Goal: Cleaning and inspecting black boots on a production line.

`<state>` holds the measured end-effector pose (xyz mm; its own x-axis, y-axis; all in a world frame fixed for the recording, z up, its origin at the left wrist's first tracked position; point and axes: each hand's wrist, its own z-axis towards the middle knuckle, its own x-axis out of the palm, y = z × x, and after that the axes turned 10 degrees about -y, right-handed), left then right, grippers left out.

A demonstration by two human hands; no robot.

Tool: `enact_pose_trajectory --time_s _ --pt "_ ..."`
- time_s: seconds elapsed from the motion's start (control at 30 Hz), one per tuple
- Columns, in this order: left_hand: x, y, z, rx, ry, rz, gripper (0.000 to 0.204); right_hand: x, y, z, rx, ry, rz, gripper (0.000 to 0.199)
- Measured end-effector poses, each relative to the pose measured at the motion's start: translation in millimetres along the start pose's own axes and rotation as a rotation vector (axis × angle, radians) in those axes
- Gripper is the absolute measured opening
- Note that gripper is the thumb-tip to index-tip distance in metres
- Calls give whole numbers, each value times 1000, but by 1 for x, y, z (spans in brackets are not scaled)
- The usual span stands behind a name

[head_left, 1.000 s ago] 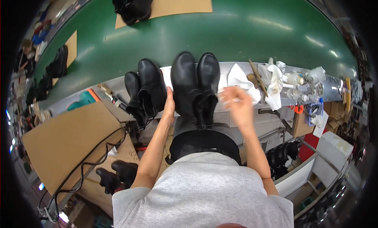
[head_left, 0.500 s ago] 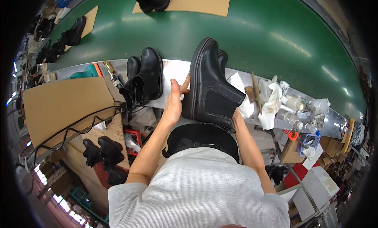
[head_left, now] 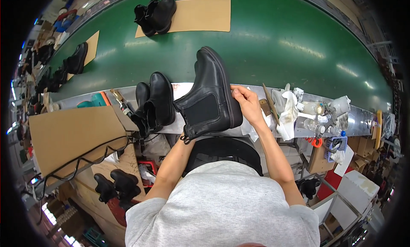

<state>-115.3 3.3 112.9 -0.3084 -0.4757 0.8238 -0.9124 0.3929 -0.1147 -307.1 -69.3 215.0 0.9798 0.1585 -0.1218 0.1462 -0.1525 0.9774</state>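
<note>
Black ankle boot held tilted above workbench near edge; right hand grips sole; left hand hidden behind boot, grip unclear; second boot pair stands beside.

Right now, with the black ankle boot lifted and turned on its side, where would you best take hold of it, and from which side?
Probably the sole edge, from the right, where the right hand already grips the black ankle boot. The sole faces right and gives a firm, narrow rim. The shaft opening points down toward the person, so the left hand, hidden behind it, likely supports from below.

Grey ribbed short-sleeved top, bare forearms
</note>
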Motion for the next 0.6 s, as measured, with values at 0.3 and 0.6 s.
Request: enact_pose_trajectory --time_s 0.3,0.6 --pt "59 -13 -11 155 -69 375 41 6 -18 14 4 -108 -55 39" --pt "-37 -43 33 825 -300 626 47 45 -35 7 -66 -218 35 50"
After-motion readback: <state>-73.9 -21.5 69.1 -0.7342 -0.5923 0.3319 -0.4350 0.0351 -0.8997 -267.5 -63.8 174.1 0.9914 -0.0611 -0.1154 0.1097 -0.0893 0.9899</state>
